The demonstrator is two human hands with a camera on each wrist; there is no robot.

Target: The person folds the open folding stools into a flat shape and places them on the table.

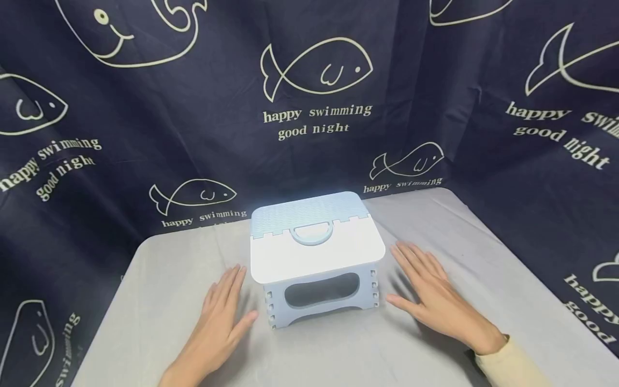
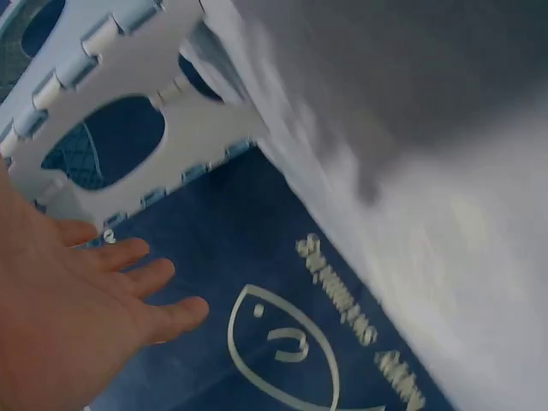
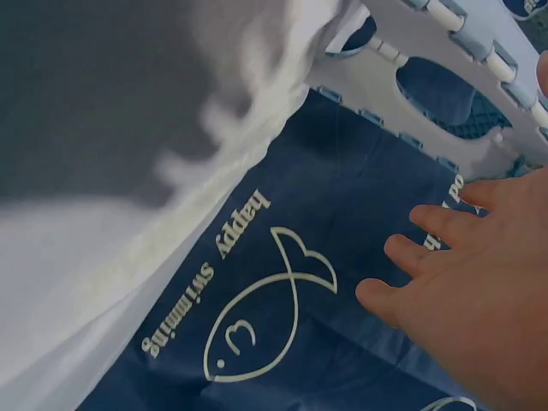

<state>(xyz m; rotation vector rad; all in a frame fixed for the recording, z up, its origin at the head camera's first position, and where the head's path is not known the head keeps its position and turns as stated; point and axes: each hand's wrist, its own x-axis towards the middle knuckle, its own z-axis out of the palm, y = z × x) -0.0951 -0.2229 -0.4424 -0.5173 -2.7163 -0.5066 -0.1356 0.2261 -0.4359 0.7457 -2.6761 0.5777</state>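
A folding step stool [image 1: 314, 258] stands upright and unfolded on the table, with a blue-and-white top, a half-round handle in the middle and a pale blue front leg panel with an oval opening. To its left, my left hand [image 1: 215, 322] has its fingers stretched forward, a small gap from the stool. On the other side my right hand [image 1: 432, 295] lies with fingers extended and the thumb toward the stool's front corner, apart from it. Both wrist views show straightened fingers holding nothing beside the stool's hinged legs [image 2: 128, 128], [image 3: 428, 94].
Under the stool is a table covered by a light grey cloth [image 1: 159, 290]. Dark blue curtains [image 1: 309, 156] printed with white fish and lettering hang behind and at both sides. A cream sleeve [image 1: 512, 365] covers the right forearm.
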